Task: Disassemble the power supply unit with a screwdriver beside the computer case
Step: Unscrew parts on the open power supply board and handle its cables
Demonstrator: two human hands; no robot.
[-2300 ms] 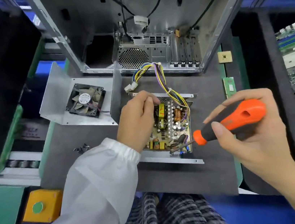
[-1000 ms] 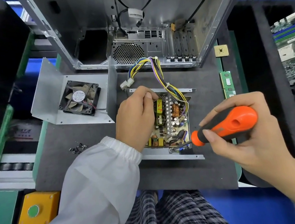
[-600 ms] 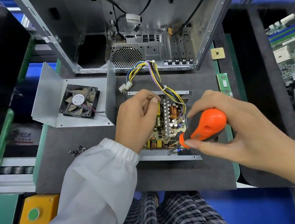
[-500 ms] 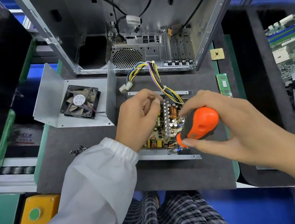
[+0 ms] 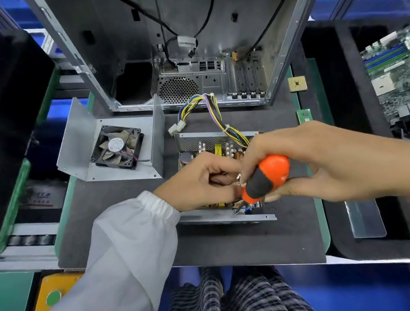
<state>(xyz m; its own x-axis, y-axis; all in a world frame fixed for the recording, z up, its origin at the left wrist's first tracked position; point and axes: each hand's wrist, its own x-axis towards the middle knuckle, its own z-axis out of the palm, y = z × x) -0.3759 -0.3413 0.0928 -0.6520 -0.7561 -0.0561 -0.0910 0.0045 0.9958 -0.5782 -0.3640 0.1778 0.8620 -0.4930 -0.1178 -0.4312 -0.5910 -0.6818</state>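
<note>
computer case (image 5: 199, 50): standing open at the back of the worktop, stripped inside, a few loose cables hanging; likely kept close so the pulled parts are staying in reach.
worktop (image 5: 237, 245): dark mat covering it, giving the metal parts a non-slip bed while the work is going on.
cover with fan (image 5: 108, 148): lying just left of the unit, inner side up, fan facing the camera; already off, set aside so the board is staying exposed.
power supply unit (image 5: 212, 138): sitting on the mat right in front of the case, lid off, board and coils showing; near half hidden under both hands.
wire bundle (image 5: 208, 112): arcing up from the unit toward the case, white plugs lying free on the mat, so nothing is tying the unit to the case.
right hand (image 5: 313, 164): grip clenched round the screwdriver handle, wrist coming in from the right, tilting the tool down to the unit's near right corner.
left hand (image 5: 202, 182): fingers curled over the board, touching the right hand; seems to be steadying the unit or the tool, but whether it is pinching anything cannot be told.
screwdriver (image 5: 267, 177): orange-black handle, tip aiming at the near corner screw; tip contact mostly hidden, probably loosening a board screw.
</note>
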